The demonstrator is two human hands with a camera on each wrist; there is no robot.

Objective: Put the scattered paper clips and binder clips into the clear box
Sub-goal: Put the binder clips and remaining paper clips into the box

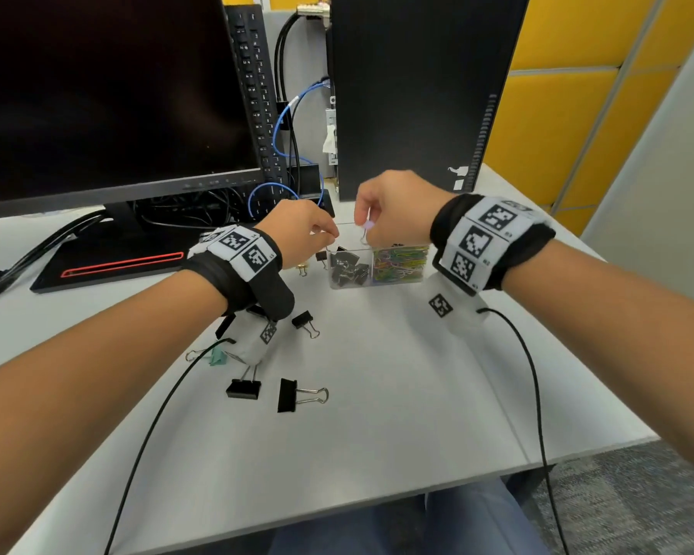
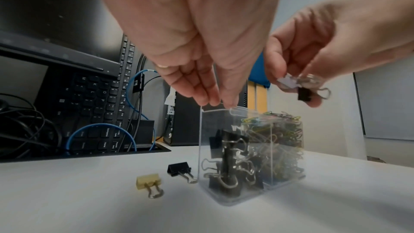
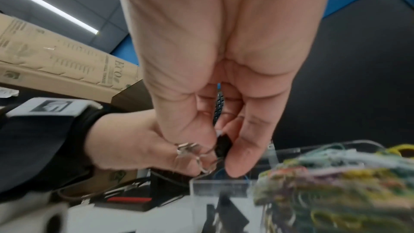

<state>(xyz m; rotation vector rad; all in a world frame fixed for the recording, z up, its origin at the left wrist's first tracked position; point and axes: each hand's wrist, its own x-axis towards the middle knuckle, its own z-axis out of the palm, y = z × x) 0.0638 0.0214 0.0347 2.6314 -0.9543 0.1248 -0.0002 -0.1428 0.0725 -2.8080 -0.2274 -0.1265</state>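
My right hand (image 1: 393, 210) hangs directly above the clear box (image 1: 377, 266), its fingers bunched around a small clutch of binder clips (image 2: 304, 88), a black one and a pale one with their wire loops tangled together; the drop is straight down, and I judge it must land in the left compartment, where black binder clips (image 1: 349, 268) already pile, not the right one, heaped with coloured paper clips (image 1: 399, 264); my left hand (image 1: 301, 234) comes in from the box's left side, fingertips drawn together over the near-left corner of the rim, apparently pinching a thin wire paper clip (image 2: 234, 110), though blur leaves that uncertain; the box is a rigid, transparent plastic oblong, upright, its long axis running left to right across the pale grey desk (image 1: 397, 394), split by a clear divider; both hands are at its mouth, the right squarely above, the left at the edge; outside it lie a gold binder clip (image 2: 149, 183) and a black binder clip (image 2: 180, 170) just beside the left wall, and nearer me more black folded-steel clips (image 1: 297, 394) with sprung wire handles, plus a green one (image 1: 218, 357), all closer to my left arm; a dark monitor (image 1: 109, 94) and tower (image 1: 417, 90) stand behind
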